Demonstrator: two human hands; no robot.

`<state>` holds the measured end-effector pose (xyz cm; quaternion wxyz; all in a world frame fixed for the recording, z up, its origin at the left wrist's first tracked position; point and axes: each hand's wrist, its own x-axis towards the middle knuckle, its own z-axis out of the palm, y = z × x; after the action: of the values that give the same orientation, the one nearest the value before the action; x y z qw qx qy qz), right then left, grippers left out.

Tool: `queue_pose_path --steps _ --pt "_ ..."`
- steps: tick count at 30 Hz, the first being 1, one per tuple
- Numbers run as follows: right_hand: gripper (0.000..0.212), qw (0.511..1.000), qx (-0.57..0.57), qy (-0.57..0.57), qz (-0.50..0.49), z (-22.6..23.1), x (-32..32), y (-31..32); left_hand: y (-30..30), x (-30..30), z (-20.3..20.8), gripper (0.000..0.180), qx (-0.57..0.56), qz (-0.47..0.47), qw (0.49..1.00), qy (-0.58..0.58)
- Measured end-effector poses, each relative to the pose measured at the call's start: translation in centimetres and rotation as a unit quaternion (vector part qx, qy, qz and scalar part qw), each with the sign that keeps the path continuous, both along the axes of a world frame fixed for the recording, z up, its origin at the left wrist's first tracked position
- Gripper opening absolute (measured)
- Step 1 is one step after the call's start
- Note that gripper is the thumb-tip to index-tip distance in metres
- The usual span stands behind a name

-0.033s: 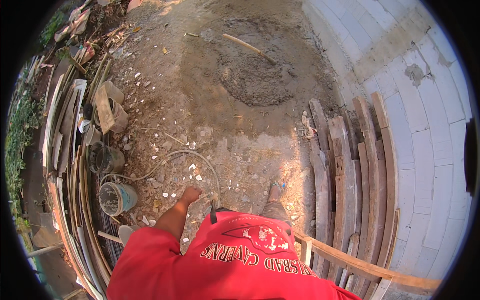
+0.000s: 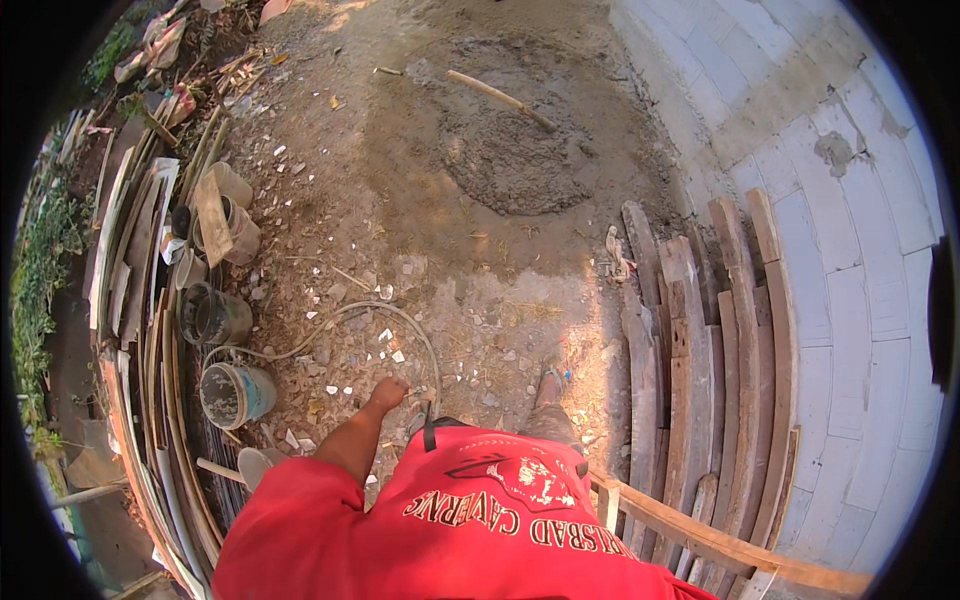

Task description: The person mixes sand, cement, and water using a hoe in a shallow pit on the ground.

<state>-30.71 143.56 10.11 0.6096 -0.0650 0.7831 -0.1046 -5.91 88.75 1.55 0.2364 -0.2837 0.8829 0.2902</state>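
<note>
My left hand [image 2: 390, 391] hangs beside my left leg, above the rubble-strewn ground. Its fingers look curled in a loose fist, and nothing sticks out of them. A pale hose [image 2: 411, 317] curves over the ground just beyond the hand and ends out of sight near my foot. To the hand's left stands a bucket [image 2: 262, 393] with a blue side and a mortar-crusted inside. My right hand is out of view, hidden by the red shirt or outside the picture. Far ahead, a wooden handle [image 2: 492, 90] slants into a wet heap of grey mortar [image 2: 515, 165].
More dirty buckets [image 2: 218, 314] line the left side, beside a stack of long boards and poles [image 2: 160, 380]. Weathered planks [image 2: 690, 330] lean along the pale block wall [image 2: 850, 300] at right. A wooden rail [image 2: 710, 525] crosses close to my right side. White shards dot the ground.
The whole view has shifted very slightly. My left hand sits a touch farther right; otherwise the scene looks the same.
</note>
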Motion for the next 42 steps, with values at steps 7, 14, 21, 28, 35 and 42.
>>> queue_pose_path --steps 7,14,21,28,35,42 --pt "0.044 0.996 0.061 -0.040 -0.055 -0.2 -16.2 4.9 18.6 -25.8 16.5 0.051 0.073 0.063 0.973 -0.210" --pt "0.048 0.968 0.046 -0.074 0.236 -2.2 -24.7 -2.8 12.5 -35.2 27.5 0.053 0.299 0.120 0.938 0.129" --pt "0.041 0.931 -0.060 0.262 0.248 5.0 -38.4 -30.2 4.5 -39.1 53.9 0.042 0.048 -0.198 0.792 0.575" --pt "0.032 0.839 -0.343 0.393 0.153 8.5 -36.6 -50.4 0.3 -33.6 63.7 0.039 -0.153 -0.350 0.674 0.633" --pt "0.032 0.885 -0.201 0.240 0.345 -2.5 -31.6 -50.4 -9.8 -28.6 61.2 0.046 -0.180 -0.308 0.665 0.656" --pt "0.054 0.918 -0.027 -0.073 0.388 -1.5 -30.3 -57.6 -26.3 -23.1 50.8 0.055 0.031 -0.155 0.823 0.546"
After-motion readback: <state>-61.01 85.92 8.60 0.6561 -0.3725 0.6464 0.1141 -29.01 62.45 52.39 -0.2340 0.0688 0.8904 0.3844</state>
